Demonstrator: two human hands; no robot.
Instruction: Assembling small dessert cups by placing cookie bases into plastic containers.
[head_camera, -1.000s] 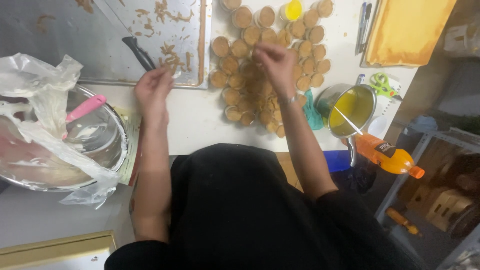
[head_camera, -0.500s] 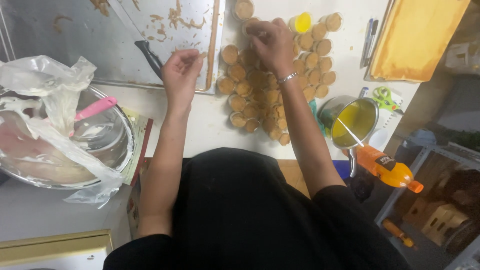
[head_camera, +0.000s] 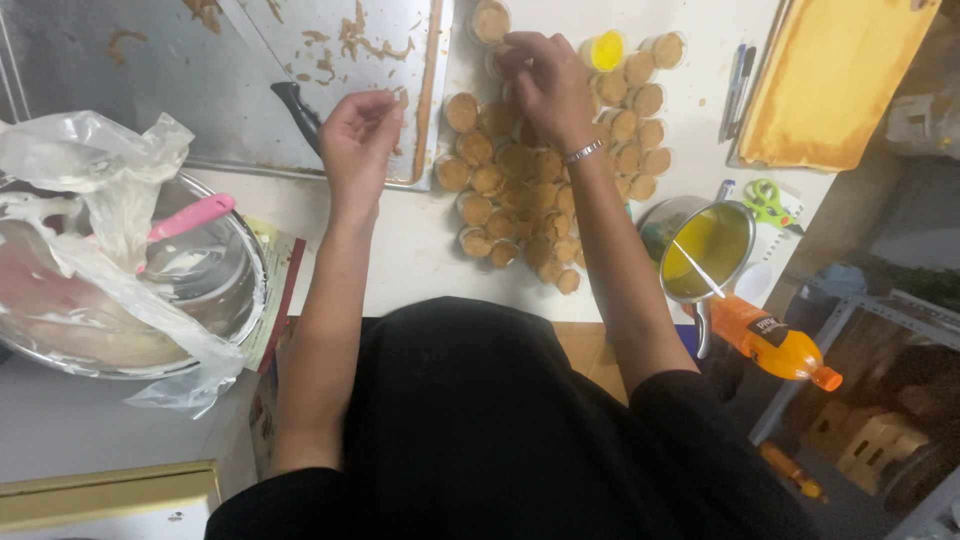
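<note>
A steel mixing bowl (head_camera: 215, 300) with a pink spatula (head_camera: 190, 216) sits far left. Her left hand (head_camera: 357, 140) pinches a crumb over the baking tray (head_camera: 150, 90). The right hand (head_camera: 545, 85) curls loosely over the small filled cups (head_camera: 520, 190) clustered mid-table. Topping looks underway; the crumb wants careful placing next.
</note>
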